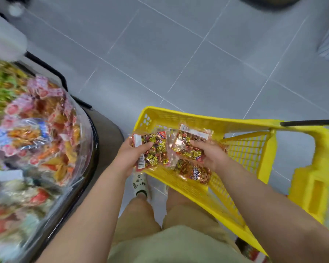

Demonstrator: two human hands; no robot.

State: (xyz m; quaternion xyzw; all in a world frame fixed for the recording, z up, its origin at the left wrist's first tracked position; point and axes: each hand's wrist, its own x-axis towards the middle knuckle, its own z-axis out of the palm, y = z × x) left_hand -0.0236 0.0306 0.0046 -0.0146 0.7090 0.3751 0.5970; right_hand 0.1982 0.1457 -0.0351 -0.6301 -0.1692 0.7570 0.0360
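My left hand (130, 154) grips a clear bag of gold and red wrapped candies (156, 150) by its left edge, over the near rim of a yellow plastic shopping basket (198, 118). My right hand (211, 152) holds a second candy bag (188, 143) just to the right, thumb on top. A third candy bag (195, 171) lies inside the basket below my right hand.
A round display bin (91, 133) piled with snack packets (46, 118) stands at the left. The basket's black handle (310, 122) sticks out right. Grey tiled floor (179, 54) stretches ahead. My shoe (140, 182) and beige shorts show below.
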